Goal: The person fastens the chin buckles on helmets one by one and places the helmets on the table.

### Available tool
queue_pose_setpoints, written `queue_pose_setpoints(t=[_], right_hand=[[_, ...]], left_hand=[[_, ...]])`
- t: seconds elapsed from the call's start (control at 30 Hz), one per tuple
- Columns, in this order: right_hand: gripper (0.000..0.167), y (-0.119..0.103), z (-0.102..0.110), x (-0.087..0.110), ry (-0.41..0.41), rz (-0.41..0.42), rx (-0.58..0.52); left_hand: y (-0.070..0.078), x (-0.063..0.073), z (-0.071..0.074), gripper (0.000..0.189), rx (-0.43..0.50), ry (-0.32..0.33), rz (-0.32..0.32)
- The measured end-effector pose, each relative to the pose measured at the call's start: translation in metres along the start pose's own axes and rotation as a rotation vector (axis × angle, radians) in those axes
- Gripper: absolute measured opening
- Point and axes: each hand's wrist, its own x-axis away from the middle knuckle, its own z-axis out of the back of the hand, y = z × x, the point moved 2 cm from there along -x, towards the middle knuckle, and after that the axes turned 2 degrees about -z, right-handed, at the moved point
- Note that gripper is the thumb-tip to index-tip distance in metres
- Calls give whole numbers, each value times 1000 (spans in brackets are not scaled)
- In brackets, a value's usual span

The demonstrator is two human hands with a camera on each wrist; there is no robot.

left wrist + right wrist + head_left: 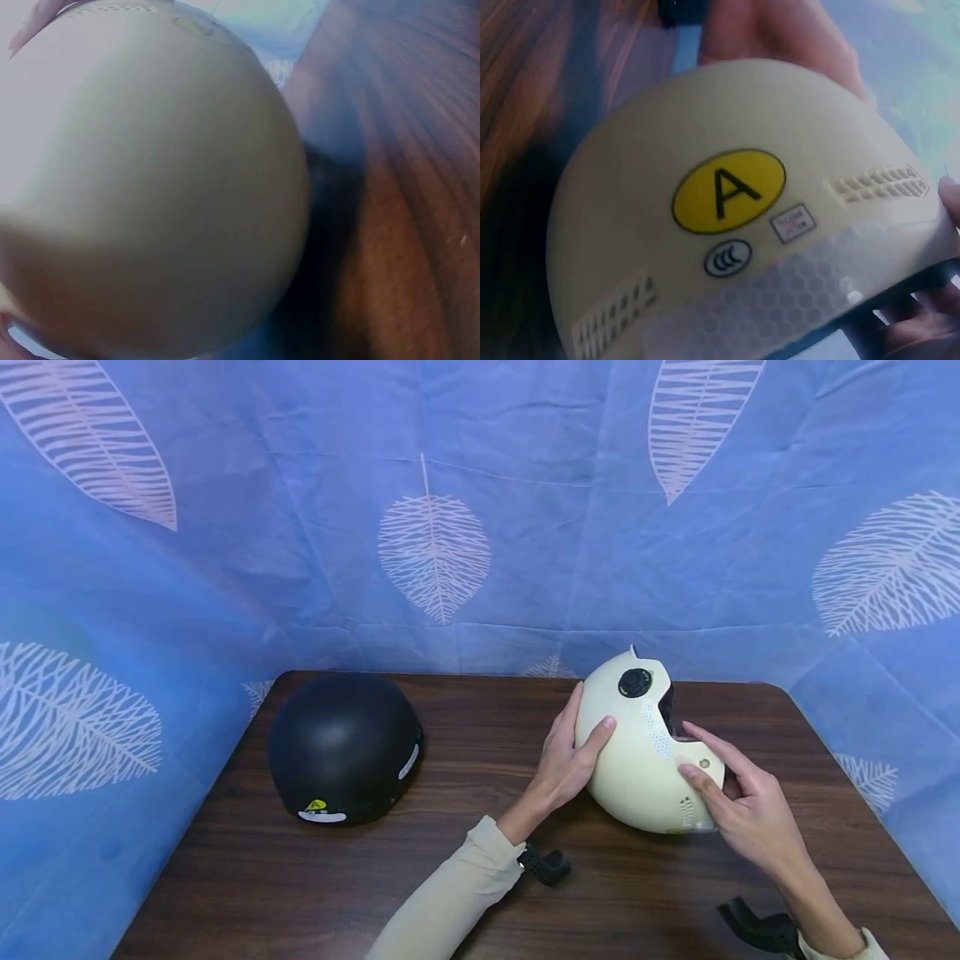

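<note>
Helmet (637, 760), between left hand (567, 760) and right hand (752, 810)

On my feed, a cream helmet (637, 764) sits tipped over, crown to the left, open rim facing right; a round black disc (634, 682) marks its side; its back carries a yellow oval sticker (729, 191) lettered A and a honeycomb strip (761, 300); the left hand (566, 762) holds the crown, the right hand (753, 810) pinches the rim.

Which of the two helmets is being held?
The cream helmet, held by the left hand and right hand; the black helmet sits untouched on the table.
</note>
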Motion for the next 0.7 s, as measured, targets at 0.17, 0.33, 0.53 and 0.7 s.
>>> queue_pose_setpoints(t=[0.17, 0.33, 0.53, 0.7], right_hand=[[53, -6, -11, -5, 30, 104, -10], [53, -16, -21, -9, 51, 175, -6], [58, -26, -37, -14, 5, 253, 23], [59, -38, -52, -18, -40, 321, 70]], left_hand=[[9, -11, 9, 70, -41, -14, -15], [22, -22, 18, 71, -84, -15, -21], [38, -33, 31, 76, -105, -31, 9], [41, -35, 38, 81, -86, -4, 121]])
